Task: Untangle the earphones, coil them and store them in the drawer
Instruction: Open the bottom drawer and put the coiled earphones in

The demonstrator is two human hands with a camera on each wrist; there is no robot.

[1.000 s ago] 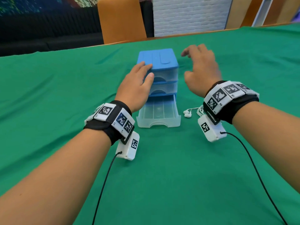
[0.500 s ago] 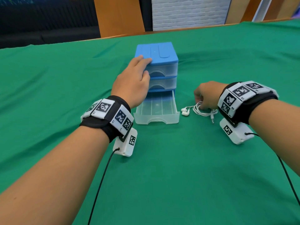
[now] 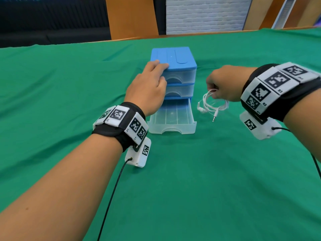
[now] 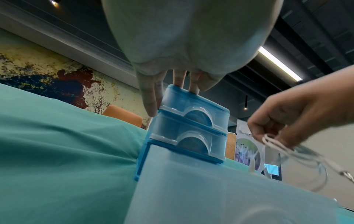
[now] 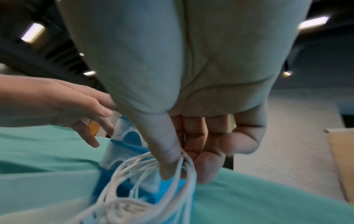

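White coiled earphones [image 3: 213, 103] hang from my right hand [image 3: 224, 84], which pinches the loops between thumb and fingers just right of the drawer unit; the plug dangles below. The same coil [image 5: 145, 178] shows close up under my thumb, and blurred as earphones [image 4: 298, 153] in the left wrist view. A small blue three-drawer unit [image 3: 175, 66] stands mid-table. Its bottom clear drawer [image 3: 172, 117] is pulled out and holds nothing. My left hand [image 3: 149, 84] rests with straight fingers on the unit's top left corner, fingertips [image 4: 178, 81] on the lid.
A green cloth [image 3: 191, 188] covers the whole table. An orange chair back [image 3: 132, 16] stands beyond the far edge, beside a white brick wall. Black sensor cables trail from both wristbands across the cloth.
My right hand came down from beside the unit's top to the earphones on the cloth, took hold of them and lifted them off it. My left hand stayed on the unit.
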